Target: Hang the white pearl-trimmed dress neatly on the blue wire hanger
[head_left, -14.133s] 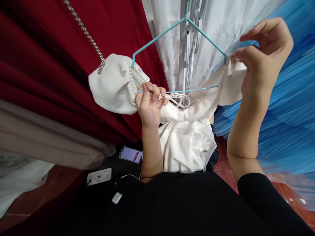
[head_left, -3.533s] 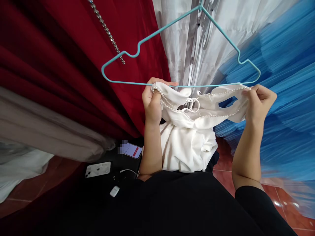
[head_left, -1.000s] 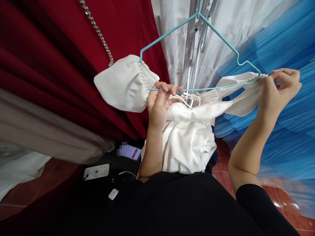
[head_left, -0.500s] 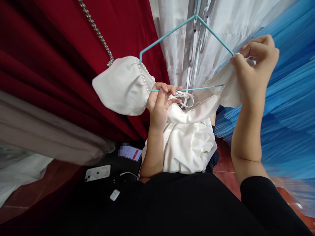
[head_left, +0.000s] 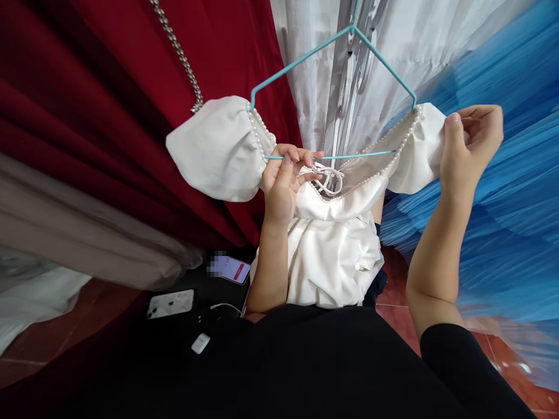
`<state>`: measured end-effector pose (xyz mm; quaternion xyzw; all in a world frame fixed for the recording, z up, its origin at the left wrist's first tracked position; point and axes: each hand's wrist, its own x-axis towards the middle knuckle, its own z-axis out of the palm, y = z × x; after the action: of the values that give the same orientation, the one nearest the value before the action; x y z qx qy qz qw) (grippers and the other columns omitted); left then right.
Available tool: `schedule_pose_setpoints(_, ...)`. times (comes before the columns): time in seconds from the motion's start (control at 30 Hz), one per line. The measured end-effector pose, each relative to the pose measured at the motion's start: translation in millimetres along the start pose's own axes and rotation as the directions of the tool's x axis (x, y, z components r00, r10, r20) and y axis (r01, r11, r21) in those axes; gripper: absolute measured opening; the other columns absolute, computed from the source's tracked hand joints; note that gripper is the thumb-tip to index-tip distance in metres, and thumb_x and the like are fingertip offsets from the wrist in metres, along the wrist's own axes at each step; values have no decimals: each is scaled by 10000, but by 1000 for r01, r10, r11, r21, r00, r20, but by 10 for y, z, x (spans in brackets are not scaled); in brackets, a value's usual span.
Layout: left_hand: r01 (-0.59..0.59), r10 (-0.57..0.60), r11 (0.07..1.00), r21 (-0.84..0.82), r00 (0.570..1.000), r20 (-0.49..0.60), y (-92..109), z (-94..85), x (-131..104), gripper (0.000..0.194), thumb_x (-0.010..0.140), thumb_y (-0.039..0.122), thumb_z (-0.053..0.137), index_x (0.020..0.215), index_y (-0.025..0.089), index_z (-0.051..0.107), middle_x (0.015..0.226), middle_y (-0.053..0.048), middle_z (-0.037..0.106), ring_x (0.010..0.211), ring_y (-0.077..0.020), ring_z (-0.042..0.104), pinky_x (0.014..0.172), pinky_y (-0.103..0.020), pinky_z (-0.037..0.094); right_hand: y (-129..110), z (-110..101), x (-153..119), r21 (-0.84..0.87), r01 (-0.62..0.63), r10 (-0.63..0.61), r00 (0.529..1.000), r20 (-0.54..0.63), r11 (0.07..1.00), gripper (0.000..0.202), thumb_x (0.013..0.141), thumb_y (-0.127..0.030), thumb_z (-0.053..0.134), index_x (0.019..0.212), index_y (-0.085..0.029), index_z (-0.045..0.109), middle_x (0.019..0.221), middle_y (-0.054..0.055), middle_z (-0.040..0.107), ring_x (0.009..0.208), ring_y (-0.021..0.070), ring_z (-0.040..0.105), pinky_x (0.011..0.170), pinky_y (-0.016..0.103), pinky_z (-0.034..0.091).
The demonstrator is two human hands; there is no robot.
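Observation:
A white dress (head_left: 336, 262) with pearl-beaded neckline edges hangs on a light-blue clothes hanger (head_left: 305, 56), its lower folds bunched over my lap. My left hand (head_left: 286, 183) pinches the hanger's bottom bar near the left puff sleeve (head_left: 218, 151). On the other side, my right hand (head_left: 471, 145) grips the outer end of the right puff sleeve (head_left: 419, 151) between thumb and fingers. Both sleeves sit at the hanger's ends. A looped white cord (head_left: 329, 179) shows inside the neckline, just right of my left hand.
Red fabric (head_left: 236, 52) hangs at left with a beaded chain (head_left: 179, 52) before it. Blue tulle (head_left: 519, 203) hangs close on my right, white curtains (head_left: 410, 41) behind. Low at left lie a lit phone (head_left: 236, 269), a second phone (head_left: 170, 304) and a small white case (head_left: 200, 343).
My right hand has moved outward and down from the hanger's right shoulder to the sleeve's outer end. The right sleeve now spreads past the hanger's tip. My left hand keeps its hold.

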<state>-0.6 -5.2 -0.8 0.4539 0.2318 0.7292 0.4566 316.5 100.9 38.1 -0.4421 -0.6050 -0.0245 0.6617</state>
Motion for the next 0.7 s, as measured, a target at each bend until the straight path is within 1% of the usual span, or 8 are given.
schedule_pose_setpoints(0.13, 10, -10, 1000, 2, 1000, -12, 6, -5, 3, 356, 938, 542, 695, 928, 230, 523, 874, -32, 608, 1157, -264, 717, 724, -266, 633, -91, -141, -21, -168, -4, -8, 998, -65, 986, 229, 779, -97, 630, 968, -223, 603, 1025, 83, 676, 879, 167, 631, 670, 328, 412)
schedule_pose_setpoints(0.27, 23, -23, 1000, 8, 1000, -11, 11, -9, 2, 339, 943, 525, 691, 924, 233, 519, 877, -34, 624, 1145, -257, 724, 720, -261, 634, -655, -131, -193, -104, 177, -196, 954, -229, 979, 221, 777, -62, 600, 940, -206, 636, 948, 46, 641, 717, 127, 517, 599, 320, 354)
schedule_pose_setpoints(0.33, 24, -24, 1000, 9, 1000, -10, 21, -5, -3, 329, 951, 518, 680, 927, 235, 514, 876, -35, 630, 1146, -256, 726, 714, -255, 633, -1010, -22, -332, 24, 287, -282, 951, -126, 958, 68, 932, -202, 597, 939, -224, 661, 918, 38, 639, 669, 125, 505, 604, 339, 381)
schedule_pose_setpoints(0.4, 24, -24, 1000, 7, 1000, -10, 31, -1, -4, 313, 960, 505, 669, 929, 236, 510, 874, -34, 635, 1145, -253, 728, 714, -252, 633, -1281, 142, -482, 146, 360, -377, 919, 114, 921, 107, 991, -248, 577, 990, -277, 681, 932, 42, 691, 827, 185, 616, 691, 376, 474)
schedule_pose_setpoints(0.47, 25, -25, 1000, 7, 1000, -6, 30, -4, 1, 293, 966, 483, 663, 929, 236, 510, 880, -34, 648, 1143, -244, 730, 725, -248, 632, -1392, 329, -625, 250, 425, -492, 780, 387, 870, 147, 1001, -279, 578, 1107, -300, 678, 1050, 45, 729, 1009, 213, 668, 888, 424, 528)
schedule_pose_setpoints(0.53, 21, -21, 1000, 4, 1000, 2, 12, -17, 10, 271, 971, 459, 661, 932, 234, 515, 899, -35, 669, 1150, -236, 728, 743, -246, 632, -1349, 503, -752, 249, 407, -474, 681, 558, 879, 217, 1017, -300, 544, 1206, -292, 651, 1141, 37, 744, 1046, 212, 675, 965, 442, 504)
schedule_pose_setpoints(0.6, 22, -22, 1000, 3, 1000, 17, -8, -34, 4, 269, 973, 455, 660, 931, 230, 519, 952, -45, 705, 1183, -240, 720, 778, -259, 635, -1227, 631, -855, 152, 377, -389, 698, 601, 913, 247, 1036, -322, 501, 1233, -273, 643, 1123, 24, 759, 952, 200, 664, 924, 429, 473)
schedule_pose_setpoints(0.7, 76, -79, 995, 67, 995, 55, 32, -40, -77, 277, 973, 483, 661, 1023, 228, 567, 1155, -79, 752, 1170, -250, 737, 801, -279, 632, -1080, 704, -944, 21, 388, -343, 787, 512, 921, 248, 1050, -343, 481, 1171, -271, 685, 990, 12, 762, 849, 197, 611, 881, 413, 418)
